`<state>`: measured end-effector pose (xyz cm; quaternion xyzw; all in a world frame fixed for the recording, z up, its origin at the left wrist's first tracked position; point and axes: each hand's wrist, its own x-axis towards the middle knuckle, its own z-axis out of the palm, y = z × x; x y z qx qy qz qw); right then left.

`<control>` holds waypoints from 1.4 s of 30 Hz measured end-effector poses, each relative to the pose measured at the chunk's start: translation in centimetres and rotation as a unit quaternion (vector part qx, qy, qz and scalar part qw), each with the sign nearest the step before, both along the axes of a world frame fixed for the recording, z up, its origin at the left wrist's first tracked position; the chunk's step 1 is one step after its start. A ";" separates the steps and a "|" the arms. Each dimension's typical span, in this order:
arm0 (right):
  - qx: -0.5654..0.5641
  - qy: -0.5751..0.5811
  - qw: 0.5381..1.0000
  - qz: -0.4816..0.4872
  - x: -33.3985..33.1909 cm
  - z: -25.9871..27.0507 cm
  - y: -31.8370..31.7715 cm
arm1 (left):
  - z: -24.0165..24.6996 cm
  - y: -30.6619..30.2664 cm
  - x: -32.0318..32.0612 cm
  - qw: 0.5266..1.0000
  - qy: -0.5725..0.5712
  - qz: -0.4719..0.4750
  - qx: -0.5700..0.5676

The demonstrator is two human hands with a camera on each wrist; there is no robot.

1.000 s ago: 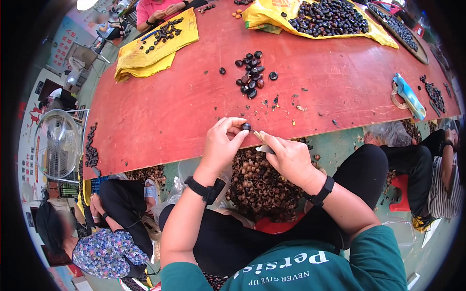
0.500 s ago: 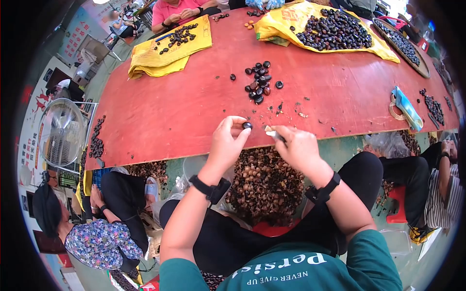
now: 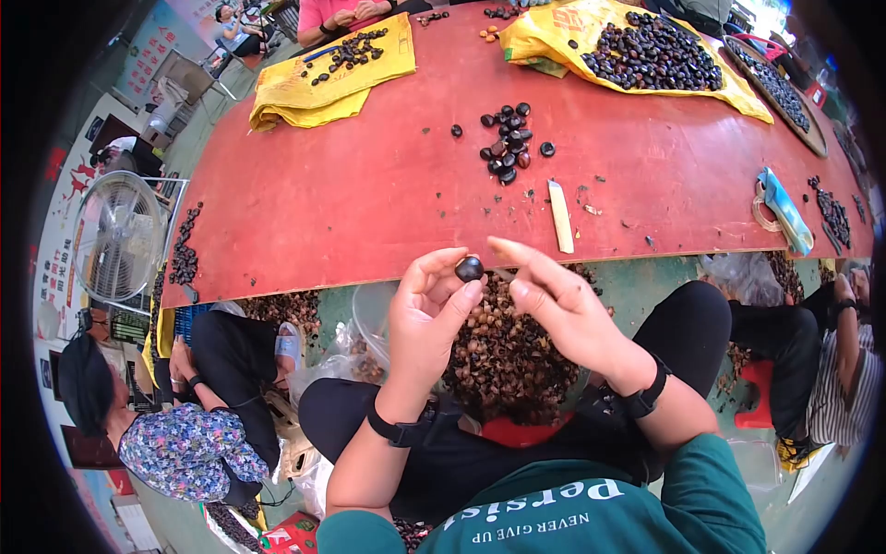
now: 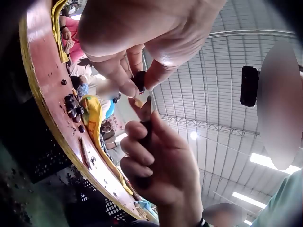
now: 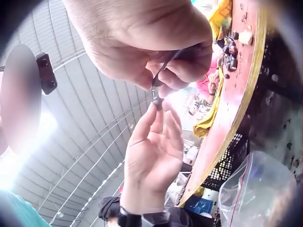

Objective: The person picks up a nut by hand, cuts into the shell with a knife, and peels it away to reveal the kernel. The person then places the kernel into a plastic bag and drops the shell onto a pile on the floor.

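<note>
Above the table's front edge, my left hand (image 3: 434,300) pinches a dark glossy nut (image 3: 470,269) between thumb and fingers. My right hand (image 3: 572,309) is just beside it, fingers toward the nut. In the left wrist view, the right hand's fingers curl round the dark handle of a small knife (image 4: 147,130), its tip pointing up near the nut. The thin dark blade also shows in the right wrist view, partly behind the fingers. A pale yellowish strip (image 3: 561,218) appears over the tabletop beyond the right hand.
On the red table (image 3: 369,203) a small pile of dark nuts (image 3: 508,148) sits ahead. Yellow sacks (image 3: 392,60) bear more nuts farther back. A blue-wrapped item (image 3: 784,212) lies at right. Below, a heap of brown shells (image 3: 508,355) lies between my knees. Other people sit around.
My right hand drew away from the nut, then came back beside it with its index finger straighter. The pale strip now shows over the table. My left hand keeps the nut pinched.
</note>
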<state>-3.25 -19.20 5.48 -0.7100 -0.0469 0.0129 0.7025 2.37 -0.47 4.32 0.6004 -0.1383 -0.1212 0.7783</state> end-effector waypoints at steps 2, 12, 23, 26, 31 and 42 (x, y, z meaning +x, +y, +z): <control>-0.008 -0.032 0.999 0.013 -0.2 0.0 0.7 | -0.6 0.2 -0.2 1.000 -0.006 -0.002 -0.006; 0.003 -0.028 0.999 0.021 0.3 -1.1 1.4 | -1.7 0.7 -0.3 1.000 -0.020 0.005 -0.003; -0.061 -0.070 0.995 -0.037 0.0 -2.5 2.8 | -2.6 0.9 -1.0 0.978 -0.148 0.063 0.133; -0.081 -0.085 0.990 -0.073 -0.1 -3.2 3.6 | -2.7 0.5 -1.1 0.975 -0.155 0.080 0.138; -0.061 -0.077 0.990 -0.105 -0.3 -3.3 4.2 | -2.7 0.0 -1.4 0.973 -0.170 0.097 0.125; -0.014 -0.020 0.998 -0.063 -0.2 -2.8 3.7 | -2.6 0.0 -0.8 0.967 -0.193 0.071 0.151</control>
